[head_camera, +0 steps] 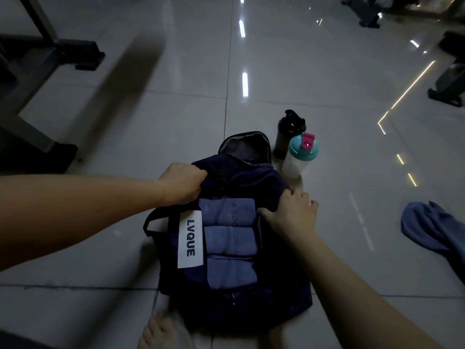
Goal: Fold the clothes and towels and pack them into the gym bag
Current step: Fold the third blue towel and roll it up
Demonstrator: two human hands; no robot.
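Spreading across the view, the glossy tiled floor (352, 172) carries a dark navy gym bag (251, 311), which lies unzipped just beyond the person's feet. A crumpled blue cloth (427, 230) lies well apart on the right. Three folded blue towels (230, 241) sit in a row inside the bag's mouth. The left hand (183, 183) grips the bag's left rim with curled fingers. The right hand (292, 215) curls over the right rim, its thumb beside the towels. A black shaker bottle (289, 132) and a teal-lidded bottle (299, 157) stand touching near the bag's far end. A white label (190, 239) reads LVQUE.
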